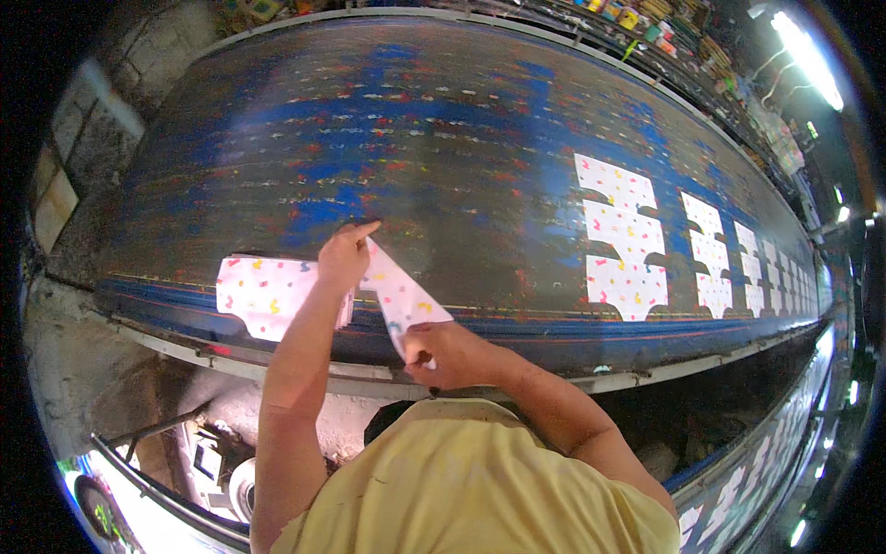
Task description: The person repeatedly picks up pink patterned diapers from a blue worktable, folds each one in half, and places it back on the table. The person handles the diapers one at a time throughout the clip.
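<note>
A white cut fabric piece (pixel 406 294) with small colourful prints slants between my two hands above the long dark table (pixel 443 203). My left hand (pixel 347 254) has its far corner at the fingers, which look closed on it; part of the grip is hidden. Curled fingers of my right hand (pixel 448 355) pinch the near end by the table's front edge. Left of the held piece lies a stack of matching fabric pieces (pixel 268 294), partly covered by my left forearm.
More printed pieces (pixel 626 245) lie flat in groups along the table's right side, running into the distance. The table top is stained blue and red. A metal rail (pixel 212 362) borders the near edge. Containers (pixel 628 18) stand beyond the far edge. Another table (pixel 738 489) with white pieces is at lower right.
</note>
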The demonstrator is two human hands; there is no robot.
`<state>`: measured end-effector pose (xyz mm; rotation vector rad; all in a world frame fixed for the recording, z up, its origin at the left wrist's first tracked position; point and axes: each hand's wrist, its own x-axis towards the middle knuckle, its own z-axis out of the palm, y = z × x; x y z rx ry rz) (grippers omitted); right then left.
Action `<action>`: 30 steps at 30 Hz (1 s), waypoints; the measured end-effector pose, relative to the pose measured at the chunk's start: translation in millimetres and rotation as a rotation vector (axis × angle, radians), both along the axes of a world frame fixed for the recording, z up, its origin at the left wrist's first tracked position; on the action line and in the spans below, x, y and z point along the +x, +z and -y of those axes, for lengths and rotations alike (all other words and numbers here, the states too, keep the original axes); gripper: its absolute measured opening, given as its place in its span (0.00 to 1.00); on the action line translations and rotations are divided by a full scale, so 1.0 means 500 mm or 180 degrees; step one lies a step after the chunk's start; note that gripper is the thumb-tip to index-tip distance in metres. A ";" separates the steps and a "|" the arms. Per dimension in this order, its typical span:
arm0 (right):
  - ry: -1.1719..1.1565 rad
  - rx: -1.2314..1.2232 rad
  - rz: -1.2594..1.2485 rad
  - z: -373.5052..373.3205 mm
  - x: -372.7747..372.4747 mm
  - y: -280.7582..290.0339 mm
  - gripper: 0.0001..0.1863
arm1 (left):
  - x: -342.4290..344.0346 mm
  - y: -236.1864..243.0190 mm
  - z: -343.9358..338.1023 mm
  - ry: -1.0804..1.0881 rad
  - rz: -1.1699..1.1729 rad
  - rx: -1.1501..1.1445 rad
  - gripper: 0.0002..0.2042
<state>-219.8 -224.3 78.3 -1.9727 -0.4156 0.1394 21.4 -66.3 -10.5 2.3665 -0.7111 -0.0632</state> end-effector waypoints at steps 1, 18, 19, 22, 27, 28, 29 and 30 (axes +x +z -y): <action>-0.0042 -0.0011 -0.0054 -0.013 -0.006 0.012 0.08 | 0.000 -0.003 -0.002 -0.0034 0.0069 0.0161 0.18; -0.2433 -0.0694 0.0644 0.314 -0.241 0.062 0.12 | -0.079 0.214 0.101 -0.0924 -0.1705 -0.2968 0.05; -0.2415 -0.0788 0.0678 0.355 -0.260 0.063 0.12 | -0.105 0.222 0.131 -0.0916 -0.1906 -0.2995 0.05; -0.2442 -0.0944 0.0712 0.476 -0.336 0.055 0.10 | -0.202 0.211 0.282 -0.0507 -0.1534 -0.2870 0.06; -0.2802 0.0455 0.0358 0.683 -0.485 -0.009 0.04 | -0.385 0.149 0.513 -0.0476 -0.1455 -0.2054 0.09; -0.3005 0.0957 0.0120 0.720 -0.518 -0.025 0.03 | -0.419 0.132 0.546 -0.0576 -0.1320 -0.1853 0.18; -0.3191 0.1459 -0.0134 0.758 -0.550 -0.040 0.03 | -0.462 0.111 0.572 -0.0800 -0.1578 -0.1873 0.27; -0.3356 0.1391 -0.0102 0.796 -0.582 -0.051 0.03 | -0.498 0.091 0.601 -0.0903 -0.1843 -0.1818 0.32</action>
